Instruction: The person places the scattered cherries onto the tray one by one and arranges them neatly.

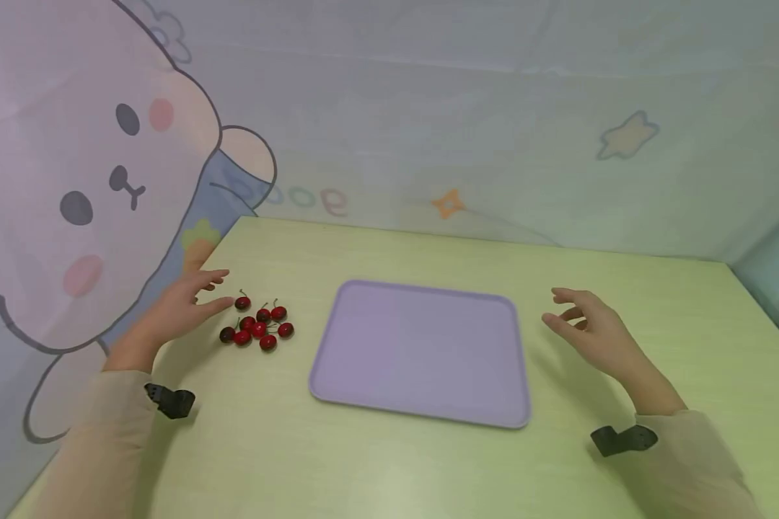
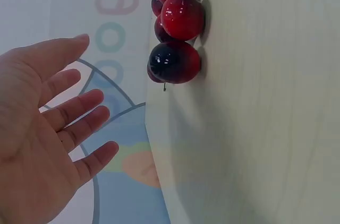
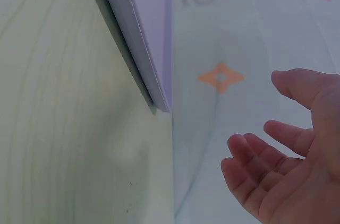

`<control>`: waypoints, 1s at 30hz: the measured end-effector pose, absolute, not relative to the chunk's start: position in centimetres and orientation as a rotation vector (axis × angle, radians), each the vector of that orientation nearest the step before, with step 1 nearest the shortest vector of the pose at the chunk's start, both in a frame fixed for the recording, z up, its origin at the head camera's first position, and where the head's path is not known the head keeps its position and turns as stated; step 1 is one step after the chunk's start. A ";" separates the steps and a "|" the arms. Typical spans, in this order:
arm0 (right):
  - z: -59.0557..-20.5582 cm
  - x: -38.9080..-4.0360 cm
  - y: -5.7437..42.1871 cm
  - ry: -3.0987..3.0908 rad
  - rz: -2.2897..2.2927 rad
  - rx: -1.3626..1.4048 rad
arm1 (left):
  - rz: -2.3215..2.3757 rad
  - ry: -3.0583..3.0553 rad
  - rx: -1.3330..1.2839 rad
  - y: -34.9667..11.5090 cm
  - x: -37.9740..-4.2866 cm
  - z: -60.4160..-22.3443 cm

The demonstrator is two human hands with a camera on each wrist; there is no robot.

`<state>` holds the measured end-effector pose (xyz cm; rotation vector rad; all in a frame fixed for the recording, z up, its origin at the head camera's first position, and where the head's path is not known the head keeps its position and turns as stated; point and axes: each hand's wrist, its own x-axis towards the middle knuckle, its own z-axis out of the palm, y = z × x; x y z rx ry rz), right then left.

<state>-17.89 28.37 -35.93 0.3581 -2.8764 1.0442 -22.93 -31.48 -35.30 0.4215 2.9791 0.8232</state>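
Several dark red cherries [image 1: 258, 329], some with stems, lie in a loose cluster on the left of the table. Just left of them my left hand [image 1: 185, 306] hovers above the tabletop, thumb near the farthest cherry and nothing in its grasp. In the left wrist view the fingers of that left hand [image 2: 48, 123] are spread, with the cherries [image 2: 178, 27] beyond them. A lilac rectangular tray [image 1: 422, 353] lies flat at the middle. To its right my right hand [image 1: 593, 331] is raised, its fingers relaxed and holding nothing; the right wrist view shows the tray's side [image 3: 135, 38].
The pale wooden table [image 1: 363, 461] reaches back to a printed cloth backdrop [image 1: 461, 108] with a cartoon bear at left. Dark wrist cameras [image 1: 171, 401] sit on both sleeves.
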 end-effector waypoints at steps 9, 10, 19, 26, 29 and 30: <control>-38.2 -18.5 27.5 -2.955 1.122 0.375 | 0.828 2.913 0.375 -31.6 -24.5 -36.5; -38.5 -18.6 27.4 -2.964 1.133 0.377 | 0.831 2.902 0.367 -31.7 -24.6 -36.7; -39.9 -19.1 26.9 -3.024 1.234 0.384 | 0.874 2.827 0.302 -31.7 -25.2 -37.6; -39.9 -19.0 26.7 -3.051 1.273 0.399 | 0.872 2.810 0.286 -31.7 -25.5 -38.0; -39.8 -18.9 26.7 -3.054 1.282 0.418 | 0.878 2.802 0.285 -31.6 -25.5 -38.0; -39.8 -18.9 26.7 -3.055 1.285 0.428 | 0.879 2.800 0.284 -31.5 -25.5 -38.0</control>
